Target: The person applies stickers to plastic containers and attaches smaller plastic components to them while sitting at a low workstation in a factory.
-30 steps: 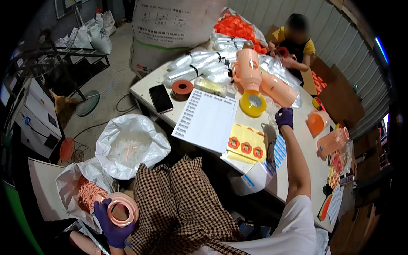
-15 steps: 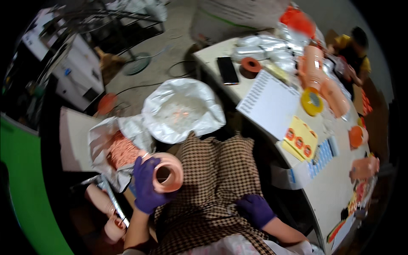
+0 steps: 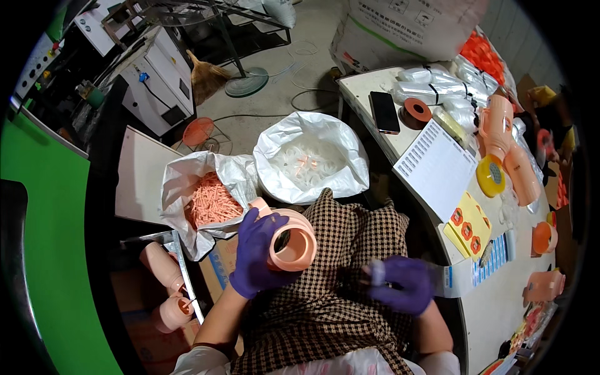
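My left hand [image 3: 253, 253], in a purple glove, is closed around a peach-coloured plastic pipe fitting [image 3: 303, 250]. Its round open mouth faces up, above my checked apron [image 3: 356, 231]. My right hand [image 3: 405, 284], gloved the same way, hovers over the right side of my lap, a short way from the fitting. A small whitish piece [image 3: 377, 272], perhaps a ring, shows at its fingers; motion blurs it. Ahead of my hands stand a white sack of peach-coloured sticks [image 3: 215, 199] and a white sack [image 3: 270, 140] holding translucent rings [image 3: 315, 161].
On the table [image 3: 453, 250] at my right lie a phone [image 3: 384, 112], a tape roll [image 3: 415, 114], a paper sheet [image 3: 434, 169], yellow label sheets [image 3: 467, 226] and more fittings [image 3: 522, 172]. Two fittings [image 3: 172, 314] lie in a box at lower left. A person [image 3: 556, 125] sits beyond the table.
My right hand has lifted off my lap and now has a whitish piece at its fingers. My left hand still holds the fitting. The whole view has shifted.
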Action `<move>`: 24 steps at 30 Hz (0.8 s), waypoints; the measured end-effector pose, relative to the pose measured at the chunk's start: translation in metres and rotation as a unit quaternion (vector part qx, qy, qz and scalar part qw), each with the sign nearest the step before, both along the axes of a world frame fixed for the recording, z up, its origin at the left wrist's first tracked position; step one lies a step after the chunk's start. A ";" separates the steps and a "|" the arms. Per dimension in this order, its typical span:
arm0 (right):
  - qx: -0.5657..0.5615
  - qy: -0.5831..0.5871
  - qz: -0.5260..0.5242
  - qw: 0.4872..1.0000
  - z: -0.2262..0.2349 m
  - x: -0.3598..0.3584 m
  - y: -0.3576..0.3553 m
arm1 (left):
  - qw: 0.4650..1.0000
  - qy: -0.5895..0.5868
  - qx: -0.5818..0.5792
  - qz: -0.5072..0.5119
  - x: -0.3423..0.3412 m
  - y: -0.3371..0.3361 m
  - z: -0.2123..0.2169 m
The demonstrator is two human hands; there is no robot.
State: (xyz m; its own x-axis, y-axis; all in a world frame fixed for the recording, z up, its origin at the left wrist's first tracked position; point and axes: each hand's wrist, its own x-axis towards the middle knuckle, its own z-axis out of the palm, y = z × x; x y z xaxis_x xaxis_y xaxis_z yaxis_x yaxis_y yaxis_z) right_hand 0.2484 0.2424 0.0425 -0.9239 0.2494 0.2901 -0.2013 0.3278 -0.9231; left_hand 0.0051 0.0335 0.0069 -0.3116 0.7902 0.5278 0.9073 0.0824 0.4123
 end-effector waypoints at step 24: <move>-0.061 -0.020 0.077 0.995 -0.055 -0.039 -0.038 | 0.990 0.091 -0.041 -0.100 0.024 0.033 0.004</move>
State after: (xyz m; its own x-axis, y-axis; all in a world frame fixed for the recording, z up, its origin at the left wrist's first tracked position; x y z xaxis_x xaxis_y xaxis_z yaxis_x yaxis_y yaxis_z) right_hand 0.2096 0.2046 -0.0126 -0.9639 0.1355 0.2291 -0.2033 0.1812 -0.9622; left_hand 0.0296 0.0661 0.0113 -0.0498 0.8691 0.4921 0.9672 -0.0808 0.2407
